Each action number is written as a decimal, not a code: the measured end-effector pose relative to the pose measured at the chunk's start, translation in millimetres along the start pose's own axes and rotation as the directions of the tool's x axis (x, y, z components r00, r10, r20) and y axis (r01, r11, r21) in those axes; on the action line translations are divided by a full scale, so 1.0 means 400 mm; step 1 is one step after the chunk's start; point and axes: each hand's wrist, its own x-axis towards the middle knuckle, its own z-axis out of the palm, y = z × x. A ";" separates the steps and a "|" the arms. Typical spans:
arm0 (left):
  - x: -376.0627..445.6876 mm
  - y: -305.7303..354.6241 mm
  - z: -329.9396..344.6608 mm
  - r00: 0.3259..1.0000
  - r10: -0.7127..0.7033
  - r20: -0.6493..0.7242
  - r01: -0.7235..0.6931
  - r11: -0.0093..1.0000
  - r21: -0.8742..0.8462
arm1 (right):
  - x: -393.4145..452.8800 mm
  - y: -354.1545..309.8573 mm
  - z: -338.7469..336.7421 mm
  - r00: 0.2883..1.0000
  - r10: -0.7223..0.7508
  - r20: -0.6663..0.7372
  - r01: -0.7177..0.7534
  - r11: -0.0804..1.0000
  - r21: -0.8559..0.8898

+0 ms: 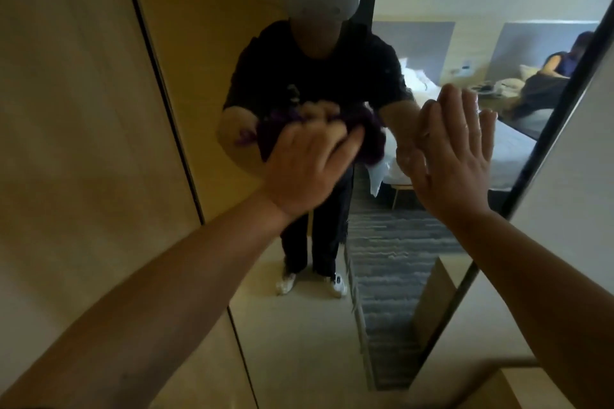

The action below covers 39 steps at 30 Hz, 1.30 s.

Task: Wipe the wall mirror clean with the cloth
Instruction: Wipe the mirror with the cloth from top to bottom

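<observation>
A tall wall mirror (392, 242) with a thin dark frame fills the middle of the view. My left hand (305, 166) presses a dark purple cloth (373, 139) against the glass at about chest height; the hand covers most of the cloth. My right hand (455, 156) lies flat on the glass to the right, fingers up and slightly apart, holding nothing. The glass reflects my own figure in dark clothes with both arms raised.
A beige wall panel (83, 143) runs left of the mirror and a pale wall (571, 209) stands to its right. A wooden ledge (508, 388) sits at the bottom right. Reflected are a bed, striped carpet and another person seated.
</observation>
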 end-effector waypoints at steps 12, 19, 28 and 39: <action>-0.501 0.250 -0.029 0.880 0.098 0.465 0.013 0.973 -0.230 | -0.005 0.018 0.033 0.996 -0.031 -0.087 0.031 1.000 -0.001; -0.087 0.105 -0.032 0.982 -0.140 0.130 0.166 0.963 -0.212 | 0.006 0.022 -0.055 0.985 -0.044 0.166 0.041 0.999 0.020; 0.418 -0.017 0.024 0.996 -0.078 -0.038 0.079 0.996 0.050 | 0.020 0.152 -0.152 0.959 0.169 0.226 -0.131 0.976 -0.174; -0.129 0.359 0.108 0.957 0.161 0.243 -0.139 0.984 -0.108 | -0.002 0.233 -0.100 0.991 -0.036 0.127 0.046 0.996 -0.078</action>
